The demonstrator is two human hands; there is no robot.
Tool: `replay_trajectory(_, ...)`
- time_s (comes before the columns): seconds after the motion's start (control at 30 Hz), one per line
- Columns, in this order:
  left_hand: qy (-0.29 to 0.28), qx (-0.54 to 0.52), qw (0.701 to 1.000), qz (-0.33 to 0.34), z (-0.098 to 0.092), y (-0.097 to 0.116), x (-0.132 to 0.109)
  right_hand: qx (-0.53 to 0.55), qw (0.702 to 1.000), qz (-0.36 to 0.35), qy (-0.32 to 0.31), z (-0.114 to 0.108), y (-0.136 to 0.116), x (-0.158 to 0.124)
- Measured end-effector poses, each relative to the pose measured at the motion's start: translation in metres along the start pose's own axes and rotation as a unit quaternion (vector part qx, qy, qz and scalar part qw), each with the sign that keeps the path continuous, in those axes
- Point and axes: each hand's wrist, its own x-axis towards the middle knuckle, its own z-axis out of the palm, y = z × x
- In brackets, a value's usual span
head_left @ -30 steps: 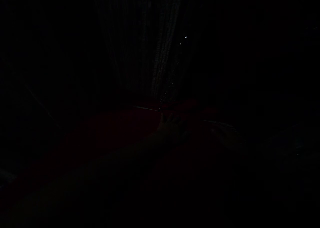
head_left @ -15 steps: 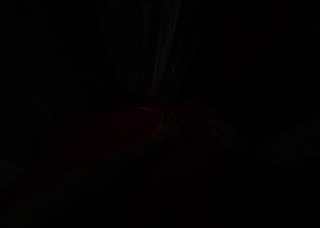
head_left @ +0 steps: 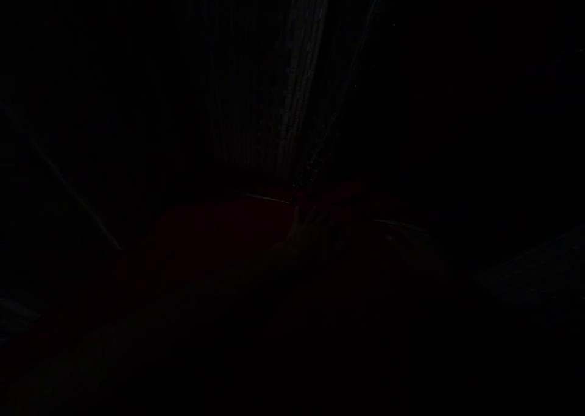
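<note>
The picture is very dark. My left hand (head_left: 315, 233) lies over a dark red surface (head_left: 210, 227), its forearm reaching in from the lower left. Its fingers look stretched out and apart, pointing away from me, and I see nothing held in them. Just beyond its fingertips, a thin pale line (head_left: 267, 198) crosses the red surface. Small bright specks (head_left: 315, 154) trail up and right from there; what they are I cannot make out. Farther right, my right hand (head_left: 415, 248) is a faint shape beside another pale edge (head_left: 397, 223). Its fingers are lost in the dark.
Pale upright streaks (head_left: 299, 69) rise behind the red surface. A thin slanting line (head_left: 73, 190) runs down on the left. Dim textured patches show at the right edge (head_left: 534, 270) and lower left (head_left: 18, 309). Everything else is too dark to make out.
The bright specks now stretch farther up and to the right. On the left, the slanting line shows more clearly. Both hands stay in about the same place.
</note>
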Motion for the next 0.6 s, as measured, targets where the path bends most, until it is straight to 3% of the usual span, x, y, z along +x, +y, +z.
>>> replay_trajectory(0.3, 0.009, 0.002, 1.000, -0.001, 0.000, 0.001, -0.002, -0.013, 1.000, 0.017, -0.013, 0.002, -0.002, 0.000)
replay_trajectory(0.6, 0.010, -0.002, 1.000, 0.000, 0.002, 0.000, -0.002, -0.001, 0.999, -0.015, -0.037, -0.009, -0.004, -0.002)
